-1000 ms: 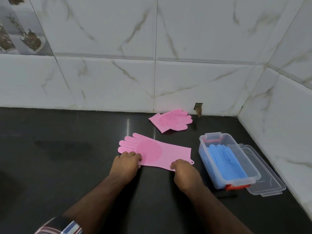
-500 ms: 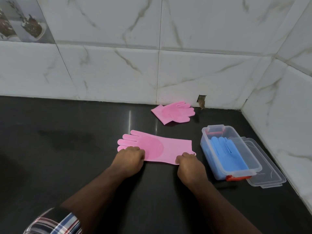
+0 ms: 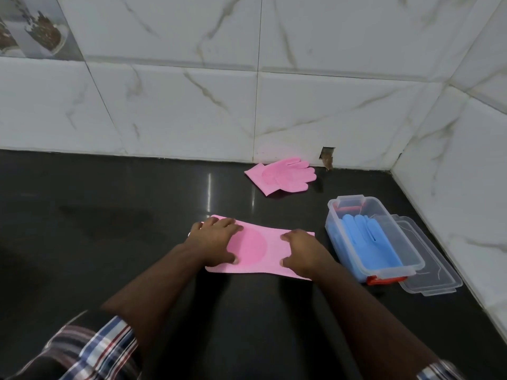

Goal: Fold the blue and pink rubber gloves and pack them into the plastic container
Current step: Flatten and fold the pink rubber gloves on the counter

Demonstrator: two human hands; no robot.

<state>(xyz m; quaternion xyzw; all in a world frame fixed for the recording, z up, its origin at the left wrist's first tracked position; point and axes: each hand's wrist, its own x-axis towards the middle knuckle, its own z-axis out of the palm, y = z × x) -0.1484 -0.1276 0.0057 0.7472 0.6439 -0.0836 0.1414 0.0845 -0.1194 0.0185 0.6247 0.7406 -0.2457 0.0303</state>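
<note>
Right now I have both hands flat on the pink glove point(image 3: 259, 249), which lies across the middle of the desk point(image 3: 82, 256): my left hand point(image 3: 216, 239) covers its finger end and my right hand point(image 3: 301, 252) presses the cuff end, fingers spread and gripping nothing, so the rubber stays smooth for folding. The second pink glove point(image 3: 282, 178) waits far off by the wall point(image 3: 192, 105). To my right the plastic container point(image 3: 411, 264) stands uncovered with the blue gloves point(image 3: 367, 242) lying inside, and its lid point(image 3: 436, 281) rests just beside it on the far right
</note>
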